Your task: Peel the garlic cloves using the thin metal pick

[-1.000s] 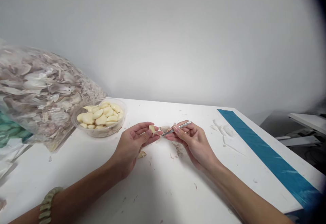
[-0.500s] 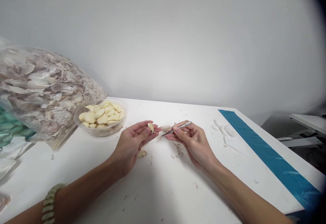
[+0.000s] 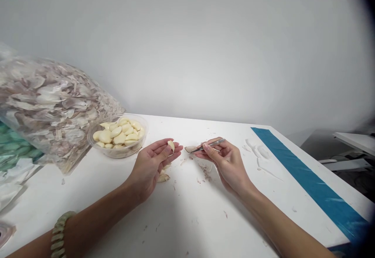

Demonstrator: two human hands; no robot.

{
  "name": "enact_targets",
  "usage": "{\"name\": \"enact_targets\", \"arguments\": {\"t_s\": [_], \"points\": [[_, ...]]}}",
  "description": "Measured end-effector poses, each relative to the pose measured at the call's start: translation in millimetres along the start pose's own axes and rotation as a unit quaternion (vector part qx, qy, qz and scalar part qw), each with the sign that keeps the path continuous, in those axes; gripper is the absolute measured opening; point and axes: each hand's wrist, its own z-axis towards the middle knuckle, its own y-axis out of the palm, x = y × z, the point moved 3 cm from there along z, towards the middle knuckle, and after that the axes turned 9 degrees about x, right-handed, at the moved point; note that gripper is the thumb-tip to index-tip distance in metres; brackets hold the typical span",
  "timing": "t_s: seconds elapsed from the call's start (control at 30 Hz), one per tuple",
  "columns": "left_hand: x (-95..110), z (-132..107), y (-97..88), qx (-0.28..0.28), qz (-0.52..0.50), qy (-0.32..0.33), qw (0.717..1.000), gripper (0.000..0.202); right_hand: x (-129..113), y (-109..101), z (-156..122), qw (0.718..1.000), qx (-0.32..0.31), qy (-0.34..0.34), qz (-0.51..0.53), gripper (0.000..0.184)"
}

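Observation:
Between thumb and fingers, my left hand (image 3: pixel 152 164) pinches a pale garlic clove (image 3: pixel 171 145) above the table. My right hand (image 3: pixel 224 160) is closed on slim metal tweezers (image 3: pixel 215 143), their tip pointing left toward the clove but apart from it. Behind the tip lies another garlic clove (image 3: pixel 190 149) with skin on it. A few unpeeled cloves (image 3: pixel 163 178) rest partly hidden beneath my left hand. Scraps of garlic skin (image 3: pixel 206 172) are scattered below the tweezers.
At the left stands a clear round tub (image 3: pixel 117 154) of peeled cloves. Behind it leans a big plastic bag (image 3: pixel 49 97) full of garlic skins, beside a green bag (image 3: pixel 14 144) and white tissue (image 3: pixel 14 180). Blue tape (image 3: pixel 299 168) runs along the white table's (image 3: pixel 181 226) right side.
My right hand with the tweezers has drawn slightly right, away from the left hand. The clove in my left hand has shifted a little left and turned.

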Motion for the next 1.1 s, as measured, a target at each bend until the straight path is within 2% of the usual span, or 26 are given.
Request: {"name": "enact_targets", "arguments": {"t_s": [0.37,0.67,0.97,1.1], "points": [[-2.5,0.2,0.3,-0.033,-0.003,0.009,0.999,0.021,-0.2,-1.8,1.9,0.999,0.012,-0.032,-0.016,0.020],[-5.3,-2.0,-0.6,-0.065,0.034,-0.018,0.997,0.028,-2.7,2.9,-1.7,0.999,-0.018,-0.040,-0.028,0.020],[-7.8,-2.9,-0.6,-0.066,0.057,-0.049,0.995,0.034,-3.5,5.3,-2.8,0.998,-0.038,-0.047,-0.015,0.019],[-6.1,-4.4,0.6,-0.070,0.047,-0.046,0.995,0.029,-5.2,5.4,-3.4,0.997,-0.025,-0.062,-0.027,0.016]]}}
